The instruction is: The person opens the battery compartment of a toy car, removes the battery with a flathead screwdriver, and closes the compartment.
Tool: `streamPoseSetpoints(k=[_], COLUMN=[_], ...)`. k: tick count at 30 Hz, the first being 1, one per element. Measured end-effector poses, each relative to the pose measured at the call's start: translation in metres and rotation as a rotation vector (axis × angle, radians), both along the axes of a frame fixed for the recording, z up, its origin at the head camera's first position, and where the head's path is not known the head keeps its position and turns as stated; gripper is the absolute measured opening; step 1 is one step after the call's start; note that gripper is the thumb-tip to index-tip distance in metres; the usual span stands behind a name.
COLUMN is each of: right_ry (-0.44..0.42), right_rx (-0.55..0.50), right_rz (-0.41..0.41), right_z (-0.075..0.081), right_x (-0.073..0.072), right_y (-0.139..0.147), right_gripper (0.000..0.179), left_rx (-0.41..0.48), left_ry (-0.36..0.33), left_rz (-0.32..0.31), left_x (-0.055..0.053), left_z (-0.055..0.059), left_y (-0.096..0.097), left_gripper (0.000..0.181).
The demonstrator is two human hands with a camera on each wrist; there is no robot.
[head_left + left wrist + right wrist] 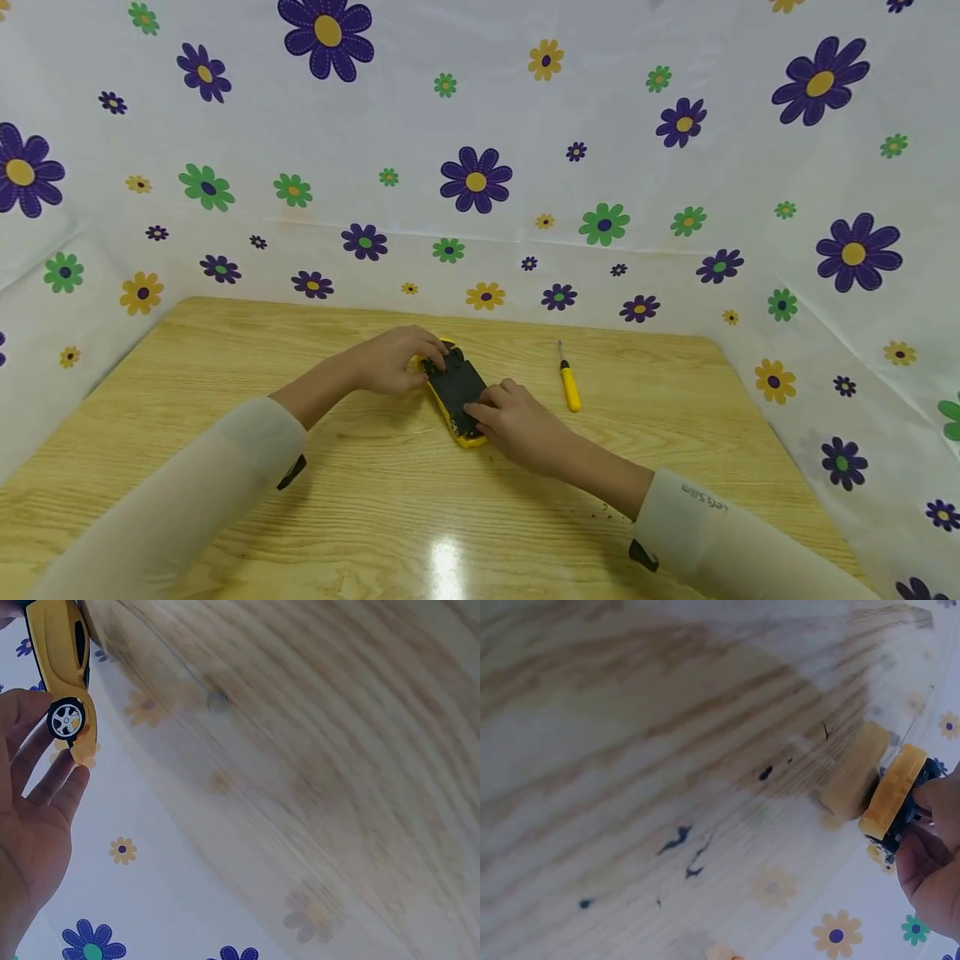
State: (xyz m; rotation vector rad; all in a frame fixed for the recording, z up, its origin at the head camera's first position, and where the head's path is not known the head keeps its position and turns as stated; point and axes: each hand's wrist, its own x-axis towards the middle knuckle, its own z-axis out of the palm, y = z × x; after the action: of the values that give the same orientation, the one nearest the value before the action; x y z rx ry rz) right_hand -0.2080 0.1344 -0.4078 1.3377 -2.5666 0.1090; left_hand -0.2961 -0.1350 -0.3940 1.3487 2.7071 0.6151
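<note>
A yellow toy car [456,387] lies upside down on the table, its black underside facing up. My left hand [393,360] holds its far end, with fingers over the edge beside a wheel. At the near end, my right hand [525,425] grips the car between thumb and fingers. In the left wrist view the fingers of the left hand [37,817] sit around a silver-spoked wheel [66,720]. The right wrist view shows the car's yellow end [895,791] pinched by the right hand [934,862].
A yellow-handled screwdriver [570,390] lies right of the car, tip pointing away. Small dark bits [676,838] are scattered on the wooden table [360,517] near the right forearm. A flower-print sheet [405,125] surrounds the table's back and sides.
</note>
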Motion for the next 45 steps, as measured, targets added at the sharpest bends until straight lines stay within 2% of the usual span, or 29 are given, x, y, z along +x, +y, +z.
streamPoseSetpoints(k=[2, 5, 15, 19, 22, 31, 40, 45], right_ry=[0.020, 0.004, -0.185, -0.265, -0.293, -0.224, -0.132, -0.113], right_rx=[0.000, -0.006, -0.038, -0.040, -0.040, 0.000, 0.027, 0.031], right_rz=[0.010, 0.027, 0.111, 0.118, 0.116, 0.057, -0.012, -0.013], right_z=[0.001, 0.001, 0.003, 0.005, 0.004, 0.003, 0.000, 0.002], right_x=[0.000, -0.002, -0.022, -0.025, -0.024, -0.010, 0.013, 0.018], right_y=[0.000, 0.001, 0.012, 0.012, 0.010, -0.005, -0.018, -0.020], right_gripper=[0.028, 0.027, 0.031, 0.035, 0.037, 0.042, 0.046, 0.047], left_rx=[-0.003, -0.002, 0.029, 0.036, 0.051, 0.072, 0.092, 0.089], left_ry=[0.003, 0.004, 0.005, -0.007, -0.023, -0.041, -0.102, -0.130], left_rz=[-0.008, -0.011, 0.029, 0.050, 0.060, 0.047, 0.004, 0.006], left_x=[-0.001, -0.003, 0.000, 0.000, 0.000, -0.004, -0.005, -0.003], left_z=[-0.001, -0.002, -0.006, -0.006, -0.006, -0.008, -0.008, -0.008], left_y=[0.002, 0.003, 0.008, 0.010, 0.011, 0.014, 0.018, 0.020], left_gripper=[0.029, 0.030, 0.020, 0.019, 0.017, 0.016, 0.016, 0.017])
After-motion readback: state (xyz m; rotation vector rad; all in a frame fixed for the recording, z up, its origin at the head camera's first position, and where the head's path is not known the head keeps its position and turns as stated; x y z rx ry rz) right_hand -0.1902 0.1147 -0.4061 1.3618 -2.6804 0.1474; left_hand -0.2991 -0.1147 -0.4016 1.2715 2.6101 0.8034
